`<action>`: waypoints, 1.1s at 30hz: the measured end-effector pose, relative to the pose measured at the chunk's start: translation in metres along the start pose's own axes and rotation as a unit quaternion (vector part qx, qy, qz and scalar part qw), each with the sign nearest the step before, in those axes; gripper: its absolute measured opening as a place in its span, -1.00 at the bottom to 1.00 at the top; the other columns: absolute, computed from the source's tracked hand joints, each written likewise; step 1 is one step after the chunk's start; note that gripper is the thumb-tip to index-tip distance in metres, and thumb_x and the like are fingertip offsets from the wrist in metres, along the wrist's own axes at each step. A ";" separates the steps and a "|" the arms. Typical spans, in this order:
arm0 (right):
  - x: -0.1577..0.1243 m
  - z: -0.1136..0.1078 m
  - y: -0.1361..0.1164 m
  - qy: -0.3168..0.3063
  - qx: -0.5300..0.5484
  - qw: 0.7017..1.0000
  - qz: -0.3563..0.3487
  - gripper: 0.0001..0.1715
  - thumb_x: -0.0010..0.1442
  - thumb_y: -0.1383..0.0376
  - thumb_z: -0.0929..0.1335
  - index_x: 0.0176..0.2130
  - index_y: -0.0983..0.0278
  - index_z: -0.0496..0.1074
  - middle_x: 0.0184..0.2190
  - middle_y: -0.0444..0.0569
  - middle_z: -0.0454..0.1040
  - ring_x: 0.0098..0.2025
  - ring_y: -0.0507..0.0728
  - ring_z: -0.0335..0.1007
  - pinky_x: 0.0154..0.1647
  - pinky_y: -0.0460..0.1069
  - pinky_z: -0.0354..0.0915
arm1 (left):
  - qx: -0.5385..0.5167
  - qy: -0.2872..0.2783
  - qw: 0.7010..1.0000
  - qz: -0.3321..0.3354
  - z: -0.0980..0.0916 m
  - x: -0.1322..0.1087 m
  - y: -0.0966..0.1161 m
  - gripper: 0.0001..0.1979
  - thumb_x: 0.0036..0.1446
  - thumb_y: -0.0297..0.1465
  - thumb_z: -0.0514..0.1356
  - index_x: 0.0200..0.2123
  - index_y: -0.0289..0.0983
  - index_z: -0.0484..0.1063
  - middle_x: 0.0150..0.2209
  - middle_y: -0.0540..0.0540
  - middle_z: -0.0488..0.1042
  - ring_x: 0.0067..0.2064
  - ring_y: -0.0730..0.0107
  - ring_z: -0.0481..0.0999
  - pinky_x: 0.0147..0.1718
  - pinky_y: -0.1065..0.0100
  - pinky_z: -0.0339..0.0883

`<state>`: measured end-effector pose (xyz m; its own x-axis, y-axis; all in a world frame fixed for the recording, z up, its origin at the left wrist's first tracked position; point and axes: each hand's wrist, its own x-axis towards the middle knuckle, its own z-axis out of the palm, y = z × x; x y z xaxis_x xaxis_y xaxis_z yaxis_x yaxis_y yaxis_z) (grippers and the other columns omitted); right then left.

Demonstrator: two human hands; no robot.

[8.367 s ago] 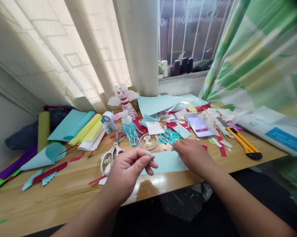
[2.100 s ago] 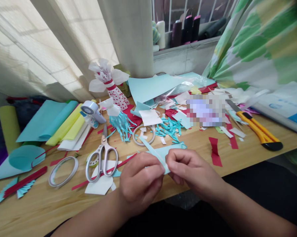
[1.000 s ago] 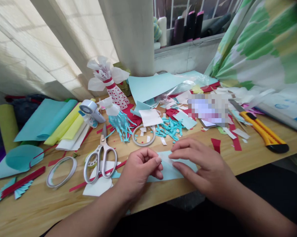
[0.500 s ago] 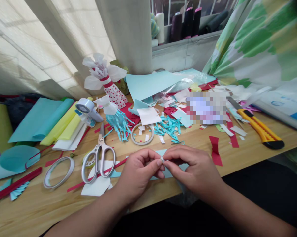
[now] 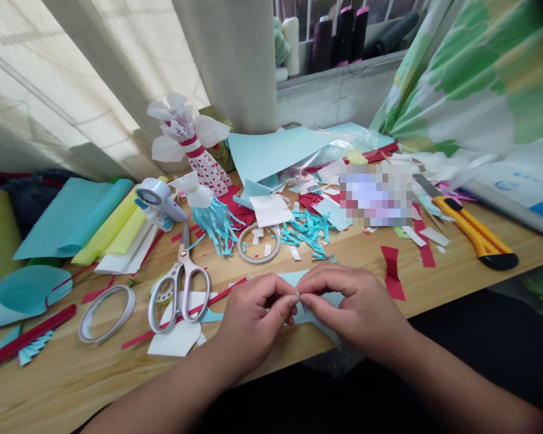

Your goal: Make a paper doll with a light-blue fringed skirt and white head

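My left hand [image 5: 255, 322] and my right hand [image 5: 359, 313] meet fingertip to fingertip over the table's front edge. Both are closed in a pinch around a tiny pale bit, mostly hidden by the fingers and too small to name. Under them lies a light blue paper sheet [image 5: 306, 314], partly covered by the hands. To the left of my left hand, scissors [image 5: 184, 256] rest on white paper scraps [image 5: 174, 340] and a thin red strip [image 5: 133, 342]. Beyond my fingers are a tape roll [image 5: 258, 261] and cut blue fringe [image 5: 311, 232].
A yellow box cutter [image 5: 474, 232] lies at the right, near a red paper piece [image 5: 391, 271]. Another tape roll [image 5: 127, 310] is at the left, beside rolled papers [image 5: 94, 211]. At the back stand a heart-patterned wrapped paper figure [image 5: 208, 172] and a blue-fringed one [image 5: 214, 223].
My fingertips have drawn closer together, and less of the pale bit shows between them. The view has shifted very slightly; the things on the table stay put.
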<state>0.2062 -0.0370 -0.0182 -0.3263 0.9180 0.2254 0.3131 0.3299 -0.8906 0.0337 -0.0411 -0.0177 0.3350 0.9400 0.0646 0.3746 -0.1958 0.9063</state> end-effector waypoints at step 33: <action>-0.003 0.005 -0.004 0.061 -0.041 0.994 -0.081 -0.87 0.03 0.50 0.34 -0.44 0.31 0.45 -0.43 -0.06 0.48 -0.32 0.04 0.40 -0.26 -0.08 0.30 | -0.002 -0.004 1.000 -0.026 0.004 -0.004 0.000 -0.86 0.09 -0.42 0.13 -0.48 -0.30 0.41 -0.55 -0.02 0.45 -0.51 0.46 0.42 -0.49 0.44 0.26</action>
<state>0.2018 -0.0421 -0.0175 -0.2694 0.8697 0.4136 0.3387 0.4876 -0.8047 0.0355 -0.0464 -0.0194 0.3214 0.9468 0.0143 0.3877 -0.1454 0.9102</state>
